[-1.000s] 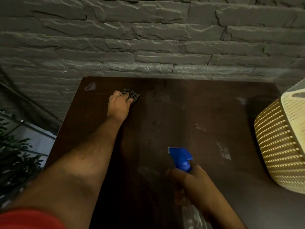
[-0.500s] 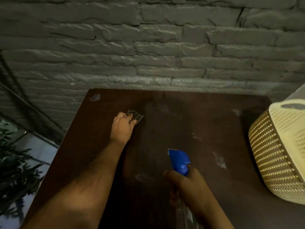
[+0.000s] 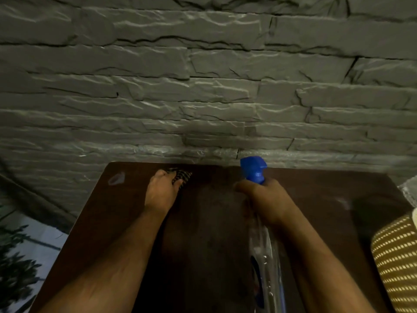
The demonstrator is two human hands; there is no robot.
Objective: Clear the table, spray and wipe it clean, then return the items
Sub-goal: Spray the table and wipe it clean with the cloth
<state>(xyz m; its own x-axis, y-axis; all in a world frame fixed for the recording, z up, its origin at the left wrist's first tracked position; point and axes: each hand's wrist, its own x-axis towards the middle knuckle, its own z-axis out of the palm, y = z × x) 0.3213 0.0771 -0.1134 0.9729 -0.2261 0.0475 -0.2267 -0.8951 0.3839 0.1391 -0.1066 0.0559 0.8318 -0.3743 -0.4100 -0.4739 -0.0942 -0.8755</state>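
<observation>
We see a wall [image 3: 203,86] of rough grey stone courses filling the upper view, dimly lit. A dark brown table [image 3: 203,245] butts its far edge against it. Beyond the table's left edge lies pale floor [image 3: 33,236] with dark foliage [image 3: 15,276].

I see the left hand [image 3: 161,195] stretched forward, fingers curled down on a checked dark cloth [image 3: 181,175]. The right hand [image 3: 266,201] grips the neck of a clear, blue-nozzled spray bottle [image 3: 253,169].
</observation>
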